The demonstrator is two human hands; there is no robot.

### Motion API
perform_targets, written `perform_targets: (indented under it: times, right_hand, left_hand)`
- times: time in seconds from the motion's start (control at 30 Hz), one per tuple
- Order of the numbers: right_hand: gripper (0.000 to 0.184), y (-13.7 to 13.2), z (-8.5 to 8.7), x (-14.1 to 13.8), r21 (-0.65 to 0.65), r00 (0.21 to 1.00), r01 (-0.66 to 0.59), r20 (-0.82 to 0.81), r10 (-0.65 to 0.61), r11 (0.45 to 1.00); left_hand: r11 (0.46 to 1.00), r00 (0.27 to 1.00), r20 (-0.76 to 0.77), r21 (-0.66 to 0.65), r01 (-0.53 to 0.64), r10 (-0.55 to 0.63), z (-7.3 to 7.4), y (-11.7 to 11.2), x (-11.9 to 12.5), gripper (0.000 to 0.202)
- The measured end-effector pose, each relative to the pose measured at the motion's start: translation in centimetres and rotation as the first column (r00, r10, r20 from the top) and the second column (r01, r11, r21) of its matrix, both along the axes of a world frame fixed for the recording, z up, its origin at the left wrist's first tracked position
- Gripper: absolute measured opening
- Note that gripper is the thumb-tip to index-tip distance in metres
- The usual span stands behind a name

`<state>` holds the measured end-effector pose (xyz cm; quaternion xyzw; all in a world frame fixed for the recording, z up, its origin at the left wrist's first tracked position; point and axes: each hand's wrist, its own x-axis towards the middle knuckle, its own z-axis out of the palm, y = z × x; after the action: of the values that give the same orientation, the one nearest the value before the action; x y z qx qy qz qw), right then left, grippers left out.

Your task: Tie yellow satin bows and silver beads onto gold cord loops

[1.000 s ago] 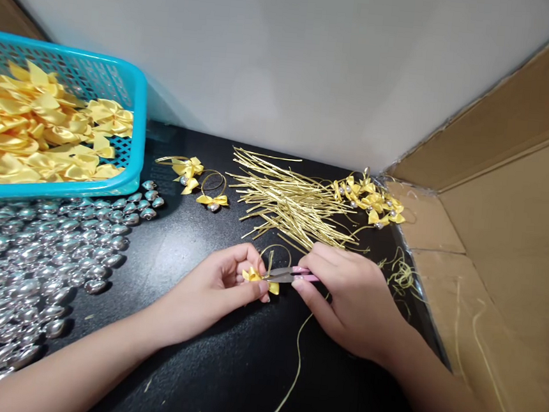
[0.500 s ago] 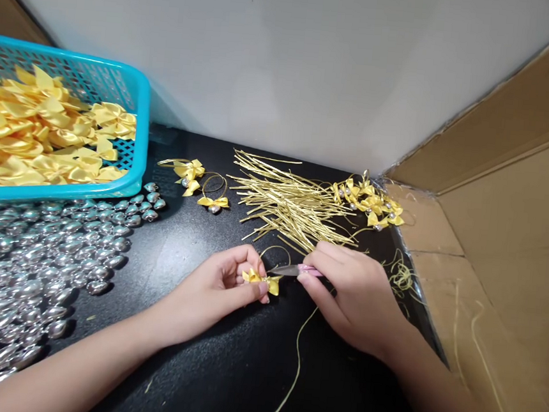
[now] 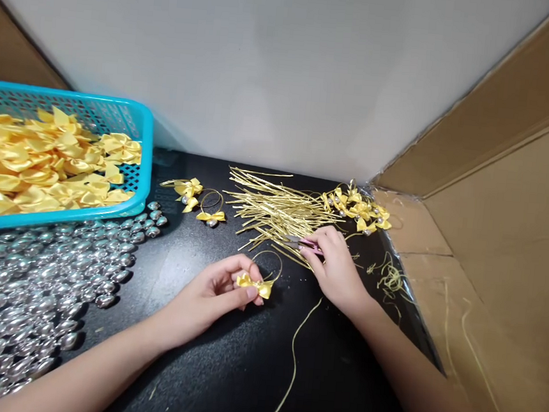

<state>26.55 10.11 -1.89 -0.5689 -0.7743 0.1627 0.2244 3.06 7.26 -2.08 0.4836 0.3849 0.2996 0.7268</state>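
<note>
My left hand (image 3: 212, 293) pinches a small yellow bow (image 3: 254, 285) that carries a thin gold loop, low over the black table (image 3: 222, 368). Up and to the right, my right hand (image 3: 336, 269) is closed on pink-handled snips (image 3: 303, 242), resting at the near edge of a pile of gold cord pieces (image 3: 278, 209). A small gap separates the two hands.
A turquoise basket (image 3: 146, 163) full of yellow bows stands at the left. Silver heart beads (image 3: 31, 287) cover the table's left side. Two finished bows (image 3: 198, 199) lie mid-table, several more (image 3: 358, 208) by the wall. A cardboard box (image 3: 500, 264) borders the right. A loose gold cord (image 3: 295, 355) trails forward.
My right hand has drawn the snips away from the bow, up and right to the gold cord pile. The left hand keeps the bow. The view has tilted slightly.
</note>
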Motion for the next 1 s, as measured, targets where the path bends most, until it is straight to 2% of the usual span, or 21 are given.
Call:
perform_targets:
  times: [0.17, 0.33, 0.4, 0.47, 0.5, 0.57, 0.63, 0.7, 0.77, 0.9, 1.0]
  right_hand:
    - [0.015, -0.2, -0.2, -0.1, 0.043, 0.993, 0.058, 0.099, -0.062, 0.997]
    - [0.017, -0.3, -0.4, -0.2, 0.046, 0.994, 0.077, 0.078, -0.080, 0.996]
    - [0.018, -0.5, 0.1, -0.4, 0.100, 0.996, 0.085, 0.024, -0.088, 0.991]
    - [0.017, -0.9, 0.9, -0.7, 0.186, 0.998, 0.038, -0.062, -0.027, 0.982]
    - [0.016, -1.3, 1.4, -1.0, 0.226, 0.994, -0.019, -0.099, 0.042, 0.974]
    - [0.014, -2.1, 2.2, -1.6, 0.256, 0.969, -0.178, -0.121, 0.215, 0.950]
    - [0.013, -2.7, 2.5, -2.2, 0.243, 0.951, -0.257, -0.108, 0.289, 0.935]
    - [0.012, -3.2, 2.2, -2.6, 0.254, 0.949, -0.267, -0.098, 0.300, 0.929]
    - [0.010, -3.3, 1.7, -2.8, 0.322, 0.948, -0.252, -0.105, 0.299, 0.912]
    - [0.005, -3.4, 1.0, -2.8, 0.466, 0.945, -0.255, -0.067, 0.321, 0.848]
    - [0.007, -3.6, 1.0, -2.9, 0.490, 0.943, -0.280, -0.020, 0.332, 0.825]
  left_hand:
    - [0.997, 0.998, 0.044, -0.069, -0.035, 0.038, -0.1, 0.0, 0.0, 0.021]
    - [0.989, 0.990, 0.108, -0.124, -0.074, 0.088, -0.3, 0.1, 0.0, 0.025]
    - [0.993, 0.992, 0.111, -0.107, -0.055, 0.067, -0.3, 0.1, 0.1, 0.021]
    - [0.996, 0.995, 0.097, -0.084, -0.031, 0.039, -0.3, 0.1, 0.0, 0.018]
    - [0.997, 0.996, 0.087, -0.075, -0.016, 0.023, -0.3, 0.0, 0.0, 0.017]
    - [0.998, 0.998, 0.069, -0.067, 0.021, -0.016, -0.2, -0.1, 0.0, 0.017]
    - [0.996, 0.997, 0.057, -0.066, 0.056, -0.053, 0.0, -0.3, 0.0, 0.017]
    - [0.996, 0.996, 0.048, -0.056, 0.073, -0.070, 0.2, -0.4, 0.1, 0.017]
    - [0.997, 0.997, 0.032, -0.029, 0.076, -0.075, 0.2, -0.6, 0.2, 0.018]
    - [0.994, 0.996, -0.011, 0.052, 0.094, -0.094, 0.1, -0.8, 0.2, 0.016]
    - [0.988, 0.994, -0.011, 0.102, 0.112, -0.112, 0.1, -0.9, 0.1, 0.015]
